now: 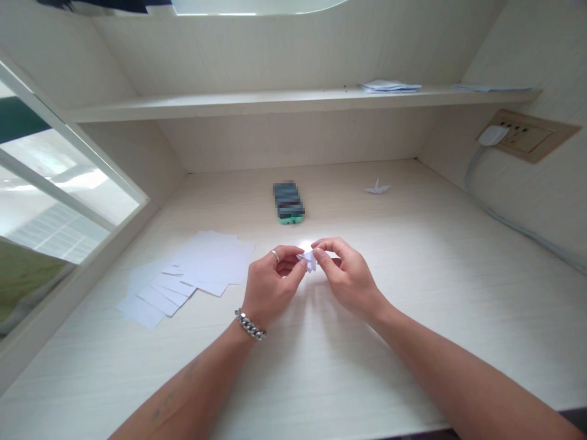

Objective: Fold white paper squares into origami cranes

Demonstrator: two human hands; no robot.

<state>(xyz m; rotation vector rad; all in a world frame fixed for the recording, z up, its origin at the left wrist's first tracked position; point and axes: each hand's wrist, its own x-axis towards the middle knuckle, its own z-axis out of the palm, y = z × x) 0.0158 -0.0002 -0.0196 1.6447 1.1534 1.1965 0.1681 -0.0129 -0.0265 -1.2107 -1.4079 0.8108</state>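
Between my two hands is a small folded piece of white paper [309,261], held just above the desk. My left hand [275,282], with a ring on one finger and a chain bracelet at the wrist, pinches its left side between thumb and fingers. On the other side, my right hand [346,275] grips the paper's right edge with thumb and fingertips. Fingers cover parts of the folds, so the full shape is hidden. Farther back to the right stands a finished white paper crane [377,187].
Loose white paper sheets [215,256] lie spread at the left. A phone-like object [288,201], blurred, with a green edge, lies behind my hands. A shelf [229,102] holds folded papers [389,86]. At right, a plug [493,135] sits in the wall socket [529,135], its cable [509,223] trailing down.
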